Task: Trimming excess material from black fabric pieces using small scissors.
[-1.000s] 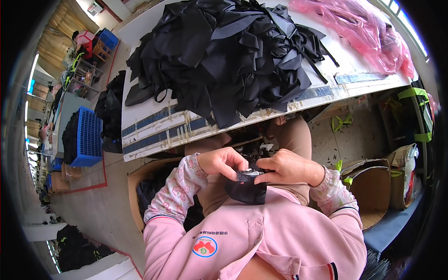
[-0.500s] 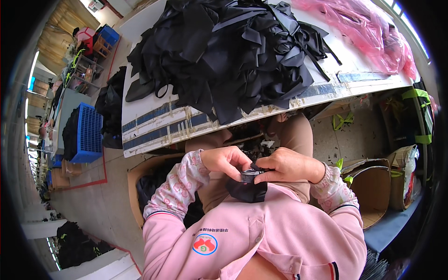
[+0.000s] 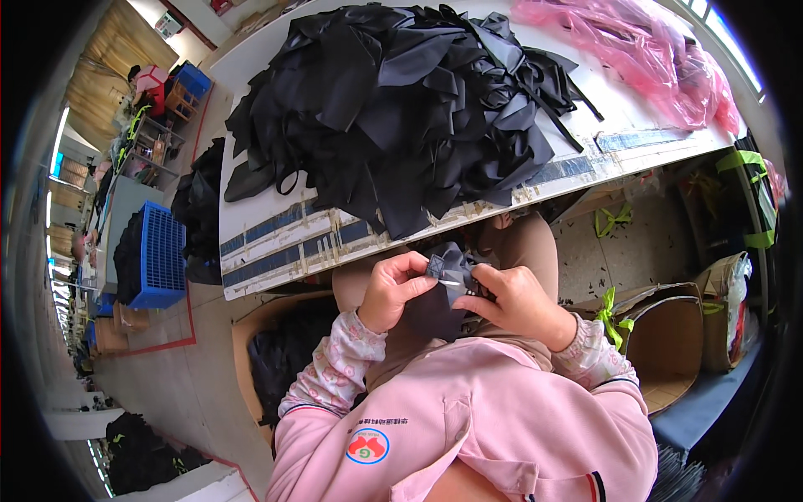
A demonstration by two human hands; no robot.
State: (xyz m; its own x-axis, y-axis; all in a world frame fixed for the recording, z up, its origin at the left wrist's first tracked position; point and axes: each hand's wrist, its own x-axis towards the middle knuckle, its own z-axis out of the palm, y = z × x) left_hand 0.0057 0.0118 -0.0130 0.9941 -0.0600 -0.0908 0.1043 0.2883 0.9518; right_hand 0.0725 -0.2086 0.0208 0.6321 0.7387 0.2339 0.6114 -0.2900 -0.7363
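Observation:
Above my lap I hold a black fabric piece (image 3: pixel 433 311) with a stitched square patch near its upper edge. My left hand (image 3: pixel 395 291) is closed, pinching the piece at the patch between thumb and forefinger. My right hand (image 3: pixel 520 303) has its thumb and fingers closed on the right edge of the same piece. A pale, shiny spot shows between the two hands; whether it is fabric sheen or a small tool I cannot make out. On the white table in front of me lies a large heap of black fabric pieces (image 3: pixel 376 109).
The white table's taped edge (image 3: pixel 309 244) runs just beyond my hands. Pink plastic sheeting (image 3: pixel 636 58) lies at the far right. Cardboard boxes (image 3: pixel 665 347) stand at my right, and an open carton (image 3: pixel 247 351) with black material at my left. Farther left is a blue crate (image 3: pixel 161 255).
Both hands have moved slightly away from my body and spread apart. The fabric piece, bunched before, is now opened out with its stitched patch showing. At the far left a person has come into fuller view.

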